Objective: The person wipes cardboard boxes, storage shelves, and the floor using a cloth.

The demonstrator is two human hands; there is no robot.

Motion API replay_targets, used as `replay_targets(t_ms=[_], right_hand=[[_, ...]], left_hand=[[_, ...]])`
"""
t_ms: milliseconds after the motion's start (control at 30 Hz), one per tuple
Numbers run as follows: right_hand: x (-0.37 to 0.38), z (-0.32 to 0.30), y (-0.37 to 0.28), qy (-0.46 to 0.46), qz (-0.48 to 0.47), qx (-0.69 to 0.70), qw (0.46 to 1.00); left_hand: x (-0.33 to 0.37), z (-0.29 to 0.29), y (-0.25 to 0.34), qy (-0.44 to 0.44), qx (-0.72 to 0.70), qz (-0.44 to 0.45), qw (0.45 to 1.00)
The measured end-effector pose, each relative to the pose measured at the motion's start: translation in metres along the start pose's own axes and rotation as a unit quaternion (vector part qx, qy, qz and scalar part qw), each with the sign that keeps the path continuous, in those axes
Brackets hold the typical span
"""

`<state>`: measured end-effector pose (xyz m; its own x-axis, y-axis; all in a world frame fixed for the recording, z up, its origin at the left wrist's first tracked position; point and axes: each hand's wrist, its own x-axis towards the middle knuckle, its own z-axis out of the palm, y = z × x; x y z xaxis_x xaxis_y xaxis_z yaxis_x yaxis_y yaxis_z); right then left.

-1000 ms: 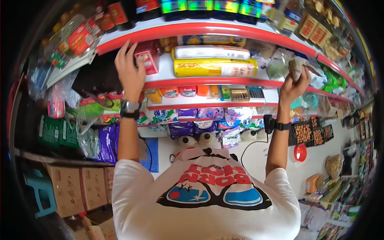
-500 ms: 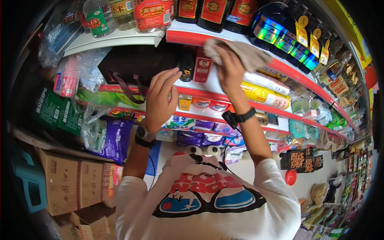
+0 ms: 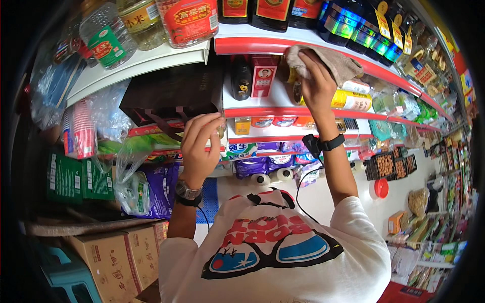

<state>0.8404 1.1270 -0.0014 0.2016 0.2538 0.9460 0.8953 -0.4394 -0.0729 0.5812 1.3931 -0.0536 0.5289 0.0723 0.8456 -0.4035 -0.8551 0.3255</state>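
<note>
My right hand (image 3: 319, 91) grips a beige cloth (image 3: 328, 63), held against the red front edge of the upper shelf (image 3: 252, 45). Part of the cloth hangs over yellow packages and rolls below. My left hand (image 3: 201, 144) is at the front edge of the middle shelf, fingers slightly bent and apart from the thumb. It is beside a dark gift bag (image 3: 172, 93); whether the fingertips touch the shelf I cannot tell. Between my hands, on the middle shelf, stand a small dark bottle (image 3: 242, 81) and a red box (image 3: 263, 77).
Large bottles (image 3: 187, 20) line the upper shelf, with dark blue bottles (image 3: 353, 25) at its right. Stacked paper cups (image 3: 81, 131) and green boxes (image 3: 81, 177) are at left. Cardboard cartons (image 3: 113, 262) and a teal stool (image 3: 73, 272) stand lower left. Egg crates (image 3: 389, 166) are right.
My right hand and the cloth have moved right along the shelf edge. My left hand has gone slightly lower, its fingers more bent. The view has shifted.
</note>
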Motion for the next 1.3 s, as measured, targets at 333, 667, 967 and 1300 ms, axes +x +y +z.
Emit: replay_targets(t_ms=[333,667,967,1300], right_hand=[[0.004,0.05,-0.055,-0.114,-0.021,0.101,0.988],[-0.032,-0.132,0.131,-0.127,-0.012,0.035,0.991],[-0.083,-0.36,0.355,-0.135,0.106,-0.058,0.983],[-0.105,-0.507,0.539,0.057,0.139,-0.122,0.981]], left_hand=[[0.019,0.058,0.041,-0.016,0.003,-0.019,1.0],[0.104,0.196,0.142,0.001,0.018,0.0,1.0],[0.15,0.357,0.197,0.021,0.114,0.045,0.992],[0.149,0.407,0.201,0.062,0.163,0.006,0.985]])
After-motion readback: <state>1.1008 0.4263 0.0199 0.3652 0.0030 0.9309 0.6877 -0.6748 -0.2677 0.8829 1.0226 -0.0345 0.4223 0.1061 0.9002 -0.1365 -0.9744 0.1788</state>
